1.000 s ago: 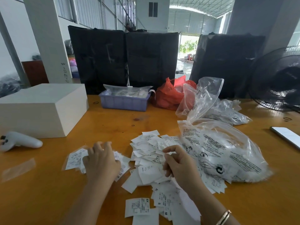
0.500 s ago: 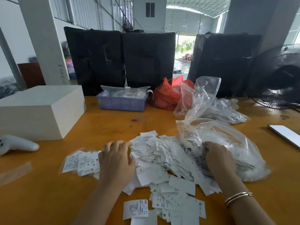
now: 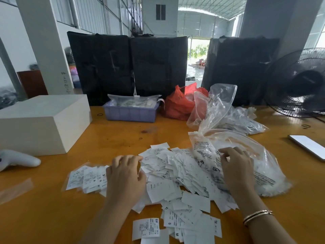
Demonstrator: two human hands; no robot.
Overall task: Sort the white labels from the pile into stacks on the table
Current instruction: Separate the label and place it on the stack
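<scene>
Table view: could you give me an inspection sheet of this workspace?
Surface: orange wooden table.
Job's things: loose pile of labels; a small stack of labels left of it; labels nearest the camera read S, M, XS.
Clutter: clear bag, white box, purple tray, red bag, phone, white controller.
Hands: left hand rests on the pile; right hand presses the clear bag.
Cables: nothing seen.
Surroundings: fan, black wrapped bales, warehouse hall.

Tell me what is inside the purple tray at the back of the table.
The purple tray holds clear plastic bags of small printed pieces, piled above its rim. What lies beneath them is hidden by the tray's walls and the bags.
</scene>
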